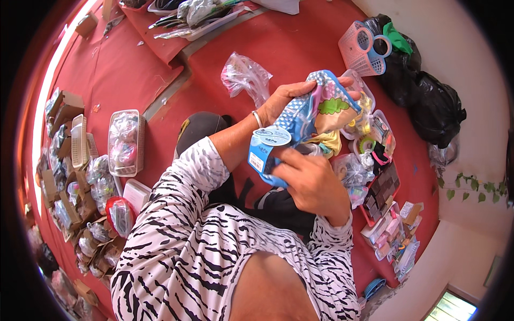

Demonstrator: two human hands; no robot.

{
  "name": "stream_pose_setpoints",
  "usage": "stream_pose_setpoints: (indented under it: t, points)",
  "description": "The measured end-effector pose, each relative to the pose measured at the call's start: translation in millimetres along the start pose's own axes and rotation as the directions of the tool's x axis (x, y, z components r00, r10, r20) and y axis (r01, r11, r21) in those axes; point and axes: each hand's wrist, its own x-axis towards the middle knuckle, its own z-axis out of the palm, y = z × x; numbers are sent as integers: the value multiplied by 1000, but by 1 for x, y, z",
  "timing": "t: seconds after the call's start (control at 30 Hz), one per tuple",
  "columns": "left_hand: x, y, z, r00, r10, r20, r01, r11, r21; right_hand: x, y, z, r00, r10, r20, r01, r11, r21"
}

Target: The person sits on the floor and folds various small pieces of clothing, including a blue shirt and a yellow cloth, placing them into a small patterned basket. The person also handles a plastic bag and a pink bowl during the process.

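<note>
A soft blue cloth item (297, 116) with checks, a pink patch and a green cloud print is stretched between my hands; its exact kind is unclear. My left hand (281, 101) grips its upper part, thumb in front and fingertips showing past the far edge. Lower down, my right hand (308, 179) has its fingers curled into the blue end, beside a blue cardboard tag (259, 155) with a rounded white and blue top. Cloth and tag partly hide the right fingertips. Just beyond, a yellow cloth (329, 143) shows below the printed part.
On the red floor (235, 37), a clear plastic bag (246, 75) lies ahead. To the right are a pink-blue basket (364, 51), black bags (436, 107) and a dark compartment tray (381, 192). A white basket (126, 142) of wrapped goods and several cardboard boxes (69, 112) stand left.
</note>
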Motion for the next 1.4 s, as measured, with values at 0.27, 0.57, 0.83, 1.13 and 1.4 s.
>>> stream_pose_setpoints:
  t: [0.27,0.57,0.83,1.13,1.4]
  points:
    - [5,7,-8,999,50,-12,-49,993,103,-11,-37,48,955,184,-231,-212,972,-103]
    - [8,22,-24,985,169,28,-170,984,58,-10,-19,66,878,408,-250,-315,886,339]
    - [9,22,-21,978,206,-24,-207,978,-34,-13,4,71,600,779,-183,-118,312,943]
    - [8,21,-18,986,160,-37,-160,987,-18,-10,16,43,582,789,-198,-212,382,900]
    - [12,16,-24,995,54,-82,-56,998,-20,-42,96,22,546,752,-370,-583,657,478]
